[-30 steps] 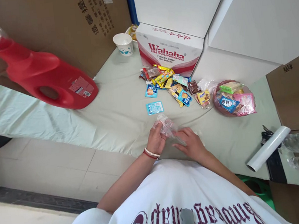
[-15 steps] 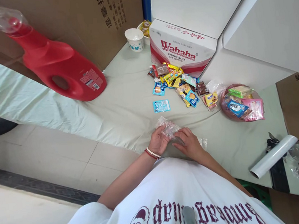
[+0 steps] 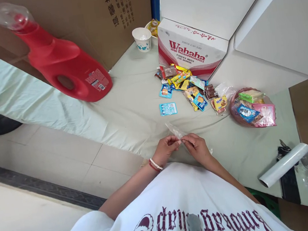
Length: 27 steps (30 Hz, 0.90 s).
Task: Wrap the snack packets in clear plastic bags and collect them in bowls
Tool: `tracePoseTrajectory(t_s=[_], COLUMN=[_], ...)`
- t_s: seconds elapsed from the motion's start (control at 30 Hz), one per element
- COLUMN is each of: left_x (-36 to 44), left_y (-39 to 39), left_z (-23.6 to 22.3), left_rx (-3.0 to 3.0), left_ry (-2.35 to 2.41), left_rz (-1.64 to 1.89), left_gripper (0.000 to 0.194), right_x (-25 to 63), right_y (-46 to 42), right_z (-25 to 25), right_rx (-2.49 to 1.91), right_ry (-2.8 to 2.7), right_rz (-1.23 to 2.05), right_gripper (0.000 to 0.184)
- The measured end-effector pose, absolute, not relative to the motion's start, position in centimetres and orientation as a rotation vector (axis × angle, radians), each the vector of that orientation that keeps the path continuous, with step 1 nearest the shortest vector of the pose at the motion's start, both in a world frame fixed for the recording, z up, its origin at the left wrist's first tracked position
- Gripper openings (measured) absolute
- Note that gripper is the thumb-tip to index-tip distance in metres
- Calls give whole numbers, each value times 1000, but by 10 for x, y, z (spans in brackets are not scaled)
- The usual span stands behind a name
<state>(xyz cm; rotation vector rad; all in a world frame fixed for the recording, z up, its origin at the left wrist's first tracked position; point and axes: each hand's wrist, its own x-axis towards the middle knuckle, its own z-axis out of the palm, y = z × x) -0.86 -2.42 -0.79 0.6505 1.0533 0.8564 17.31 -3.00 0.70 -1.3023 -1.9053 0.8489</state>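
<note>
My left hand (image 3: 166, 148) and my right hand (image 3: 197, 147) meet just above the pale green cloth (image 3: 131, 110), near its front edge. Both pinch a small clear plastic bag (image 3: 175, 129), which sticks up and away from the fingertips. A bead bracelet circles my left wrist. Beyond the bag lies a single blue snack packet (image 3: 168, 109), then a heap of assorted snack packets (image 3: 187, 84).
A red detergent jug (image 3: 66, 67) lies at the left. A Wahaha carton (image 3: 192, 50) and a paper cup (image 3: 142, 39) stand at the back. A pink plate of snacks (image 3: 254, 110) sits at the right, a roll of clear film (image 3: 284, 165) further right. Tiled floor lies at the left.
Both hands have drawn together and now pinch the bag's lower end; the bag has gone from crumpled in my left hand to narrow and stretched upward. The camera has shifted slightly left.
</note>
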Motion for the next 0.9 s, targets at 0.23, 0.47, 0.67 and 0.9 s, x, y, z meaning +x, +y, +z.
tracePoseTrajectory(t_s=[0.23,0.47,0.67,0.9], left_x=[-4,-8,3,3], left_y=[-21,-20,-17,-15], left_z=[-10,-6,-1,-9], left_rx=[739,743,874,727], left_ry=[1075,1026,1041,978], left_rz=[899,922,926,939], left_gripper=[30,30,28,35], right_x=[174,182,177,181], right_y=[-29,-31,-31,-27], right_z=[11,10,11,16], right_rx=[-1412,-1509,-1492,-1491], right_ry=[-1689,-1252,-1290,-1216], right_rz=[1052,1322,1343,1372], right_gripper=[19,28,27,31])
